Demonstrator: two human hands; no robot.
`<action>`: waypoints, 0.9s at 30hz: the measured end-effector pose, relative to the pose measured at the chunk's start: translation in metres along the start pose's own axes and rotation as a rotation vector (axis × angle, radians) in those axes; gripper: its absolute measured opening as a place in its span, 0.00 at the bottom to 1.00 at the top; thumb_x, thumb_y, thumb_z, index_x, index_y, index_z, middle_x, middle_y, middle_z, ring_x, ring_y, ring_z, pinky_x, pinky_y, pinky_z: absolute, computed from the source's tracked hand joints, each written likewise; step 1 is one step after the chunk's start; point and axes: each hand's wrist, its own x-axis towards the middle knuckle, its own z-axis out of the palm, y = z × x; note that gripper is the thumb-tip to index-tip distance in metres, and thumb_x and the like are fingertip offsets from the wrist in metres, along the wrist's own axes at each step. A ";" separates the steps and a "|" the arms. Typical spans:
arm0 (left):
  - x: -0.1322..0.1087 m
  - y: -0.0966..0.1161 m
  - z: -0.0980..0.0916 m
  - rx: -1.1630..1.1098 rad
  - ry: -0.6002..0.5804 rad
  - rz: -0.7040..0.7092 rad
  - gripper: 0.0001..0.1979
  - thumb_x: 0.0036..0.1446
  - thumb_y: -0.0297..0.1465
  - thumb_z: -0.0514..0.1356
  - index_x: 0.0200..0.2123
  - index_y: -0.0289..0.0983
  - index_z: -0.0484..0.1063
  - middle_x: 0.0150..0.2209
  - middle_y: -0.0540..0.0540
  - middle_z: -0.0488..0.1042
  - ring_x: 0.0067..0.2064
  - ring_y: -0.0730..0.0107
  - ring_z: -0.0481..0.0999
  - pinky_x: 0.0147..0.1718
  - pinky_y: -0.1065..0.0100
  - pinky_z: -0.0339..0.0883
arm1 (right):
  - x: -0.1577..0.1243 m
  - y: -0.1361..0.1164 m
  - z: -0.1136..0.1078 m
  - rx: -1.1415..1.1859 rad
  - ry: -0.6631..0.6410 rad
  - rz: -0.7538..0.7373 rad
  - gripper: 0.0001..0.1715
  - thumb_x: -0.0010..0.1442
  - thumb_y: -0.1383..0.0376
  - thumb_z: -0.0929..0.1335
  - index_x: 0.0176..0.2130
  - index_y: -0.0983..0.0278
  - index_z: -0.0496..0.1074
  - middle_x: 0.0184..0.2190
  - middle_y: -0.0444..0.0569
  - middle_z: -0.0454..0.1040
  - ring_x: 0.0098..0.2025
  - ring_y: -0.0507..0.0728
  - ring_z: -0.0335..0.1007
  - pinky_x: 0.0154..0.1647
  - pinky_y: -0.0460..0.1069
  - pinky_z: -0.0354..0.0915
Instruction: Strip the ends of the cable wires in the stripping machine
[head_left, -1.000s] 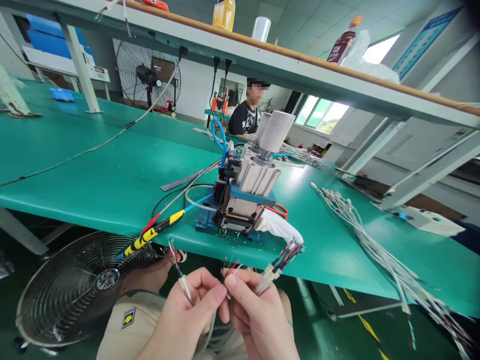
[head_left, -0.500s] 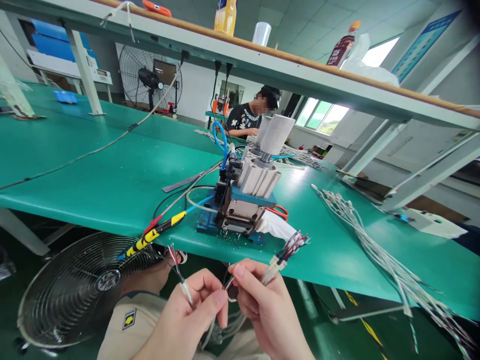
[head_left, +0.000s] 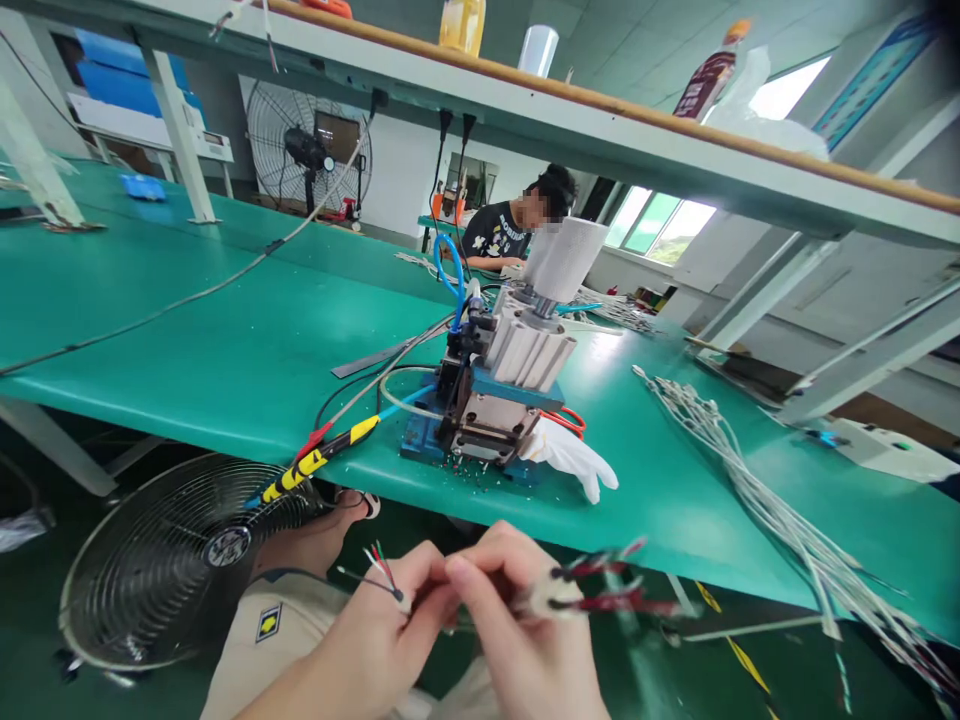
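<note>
My left hand is closed around a cable, whose split end of thin coloured wires sticks up past the knuckles. Close against it, my right hand is closed on a bundle of cables; their dark red, black and white wire ends fan out to the right, blurred. The fingertips of both hands meet, and what lies between them is hidden. Beyond the hands, at the bench edge, stands a small pneumatic machine with metal cylinders and a blue base. A white glove lies against its right side.
Long grey cables lie across the right of the green bench and hang over its edge. A floor fan stands below left. Wire scraps lie before the machine. A shelf crosses above; a person sits behind the bench.
Both hands have drawn together at the fingertips. The bundle in my right hand has tipped from pointing up to pointing right. The view has shifted slightly, uncovering more of the glove.
</note>
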 end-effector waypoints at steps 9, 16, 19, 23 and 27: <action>0.001 0.008 0.000 -0.124 -0.078 -0.060 0.15 0.71 0.39 0.54 0.34 0.36 0.70 0.25 0.51 0.69 0.27 0.71 0.67 0.27 0.72 0.59 | 0.007 0.000 -0.003 0.211 -0.052 0.213 0.16 0.62 0.60 0.75 0.24 0.65 0.77 0.21 0.43 0.66 0.21 0.51 0.59 0.21 0.44 0.57; -0.001 0.023 -0.005 -0.031 -0.045 0.010 0.22 0.73 0.39 0.48 0.26 0.38 0.66 0.20 0.50 0.67 0.23 0.70 0.65 0.26 0.70 0.56 | 0.006 0.001 -0.008 0.481 -0.065 0.469 0.23 0.56 0.52 0.81 0.26 0.65 0.75 0.19 0.38 0.59 0.17 0.44 0.38 0.17 0.44 0.37; -0.001 0.019 -0.007 0.037 -0.057 0.019 0.22 0.74 0.39 0.47 0.26 0.39 0.63 0.20 0.50 0.67 0.23 0.70 0.65 0.25 0.70 0.55 | 0.005 -0.002 -0.009 0.369 -0.071 0.364 0.22 0.58 0.53 0.79 0.25 0.65 0.75 0.20 0.40 0.60 0.18 0.46 0.43 0.18 0.45 0.39; 0.001 0.014 -0.009 0.243 -0.058 0.144 0.22 0.73 0.36 0.50 0.24 0.38 0.61 0.22 0.50 0.66 0.24 0.70 0.63 0.27 0.69 0.53 | 0.006 0.003 -0.009 0.164 -0.085 0.312 0.23 0.60 0.54 0.77 0.23 0.66 0.74 0.19 0.41 0.60 0.20 0.49 0.47 0.19 0.46 0.43; 0.001 0.014 -0.008 0.170 -0.085 0.107 0.23 0.74 0.36 0.49 0.24 0.37 0.66 0.23 0.48 0.71 0.25 0.69 0.68 0.28 0.70 0.57 | 0.009 0.011 -0.010 0.280 -0.139 0.485 0.28 0.56 0.47 0.78 0.24 0.65 0.71 0.14 0.36 0.52 0.17 0.47 0.38 0.17 0.45 0.36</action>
